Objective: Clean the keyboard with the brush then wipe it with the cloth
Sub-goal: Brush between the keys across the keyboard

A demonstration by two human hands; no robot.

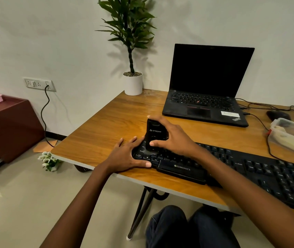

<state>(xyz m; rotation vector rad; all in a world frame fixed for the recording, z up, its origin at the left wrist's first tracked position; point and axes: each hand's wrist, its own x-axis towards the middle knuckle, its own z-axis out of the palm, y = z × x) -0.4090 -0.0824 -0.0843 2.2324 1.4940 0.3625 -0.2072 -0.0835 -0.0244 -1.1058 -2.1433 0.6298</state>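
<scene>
A black Zebronics keyboard [260, 169] lies along the front edge of the wooden table [110, 122]. My right hand [173, 136] grips a black brush [154, 133] with a logo on its back and presses it down on the keys at the keyboard's left end. My left hand [126, 154] rests on the keyboard's left corner, thumb on its front edge and fingers spread on the table. I see no cloth.
An open black laptop [207, 86] stands behind the keyboard. A potted plant [133, 83] sits at the table's back corner. A clear plastic box [291, 135], a mouse [278, 114] and cables lie at the right. A dark red cabinet [8, 129] stands on the left.
</scene>
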